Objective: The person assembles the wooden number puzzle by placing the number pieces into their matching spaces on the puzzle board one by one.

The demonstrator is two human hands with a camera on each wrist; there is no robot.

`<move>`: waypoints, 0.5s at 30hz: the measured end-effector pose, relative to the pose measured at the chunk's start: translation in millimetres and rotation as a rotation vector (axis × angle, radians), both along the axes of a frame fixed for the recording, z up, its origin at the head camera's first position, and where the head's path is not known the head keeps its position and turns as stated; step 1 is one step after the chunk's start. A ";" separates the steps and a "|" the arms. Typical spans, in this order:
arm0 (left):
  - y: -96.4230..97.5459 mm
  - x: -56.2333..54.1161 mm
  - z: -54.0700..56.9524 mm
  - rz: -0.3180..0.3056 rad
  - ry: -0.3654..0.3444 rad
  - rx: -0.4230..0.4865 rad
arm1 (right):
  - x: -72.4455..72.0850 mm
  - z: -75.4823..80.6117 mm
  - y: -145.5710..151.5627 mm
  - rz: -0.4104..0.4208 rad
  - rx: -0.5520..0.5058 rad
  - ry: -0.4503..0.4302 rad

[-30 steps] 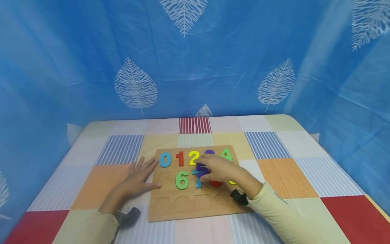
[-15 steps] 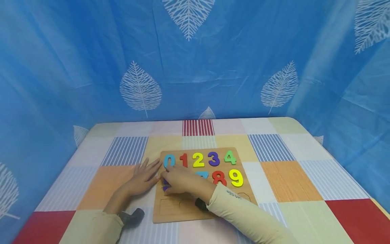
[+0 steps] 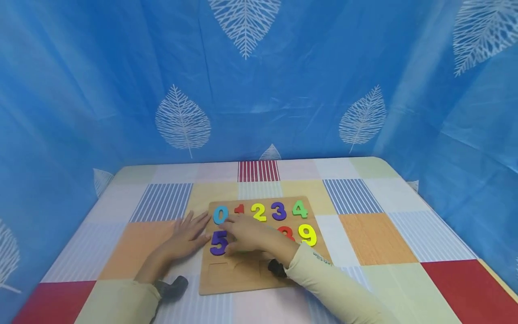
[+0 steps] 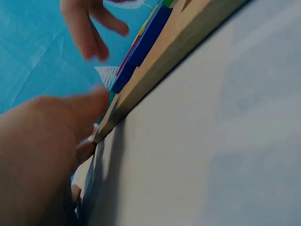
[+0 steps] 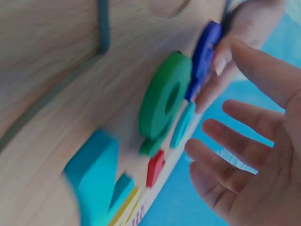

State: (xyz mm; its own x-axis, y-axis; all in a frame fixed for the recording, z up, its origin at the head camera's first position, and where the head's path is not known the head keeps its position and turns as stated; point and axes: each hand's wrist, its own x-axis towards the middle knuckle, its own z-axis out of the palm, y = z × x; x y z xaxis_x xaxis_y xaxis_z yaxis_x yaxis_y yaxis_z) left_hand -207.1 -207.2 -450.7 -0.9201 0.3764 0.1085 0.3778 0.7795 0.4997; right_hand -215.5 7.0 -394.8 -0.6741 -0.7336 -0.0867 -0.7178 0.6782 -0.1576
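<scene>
A wooden number board point(image 3: 230, 281) lies on the table with coloured numerals in its upper two rows. The purple number 5 point(image 3: 218, 243) sits at the left of the second row. Just above it hovers my right hand point(image 3: 251, 233), fingers parted and holding nothing. In the right wrist view, those fingers point(image 5: 249, 155) stand apart from the green number 6 point(image 5: 164, 101) and the 5 point(image 5: 205, 59). My left hand point(image 3: 184, 238) rests flat, fingers spread, at the board's left edge. The right hand hides the 6 and 7 from the head view.
A patchwork cloth point(image 3: 364, 238) covers the table around the board. Outlined recesses point(image 3: 218, 271) run along the board's front row. Blue curtains point(image 3: 259, 90) with white leaf prints hang behind and beside the table.
My right hand carried the purple 5 leftward from over the 7 to the left of the second row. It has let go and lifted slightly. The left hand stayed put.
</scene>
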 end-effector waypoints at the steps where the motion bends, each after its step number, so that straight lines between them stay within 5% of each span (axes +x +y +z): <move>1: 0.0 -2.1 -0.8 0.009 -0.009 -0.009 | -1.7 0.8 6.8 -0.005 -0.023 -0.009; 9: 0.6 -8.3 -7.8 0.076 -0.066 -0.052 | -13.1 2.9 83.5 -0.137 -0.126 -0.080; 15: -3.2 -1.7 7.1 0.076 -0.146 -0.092 | -24.7 19.4 150.6 -0.323 -0.175 -0.056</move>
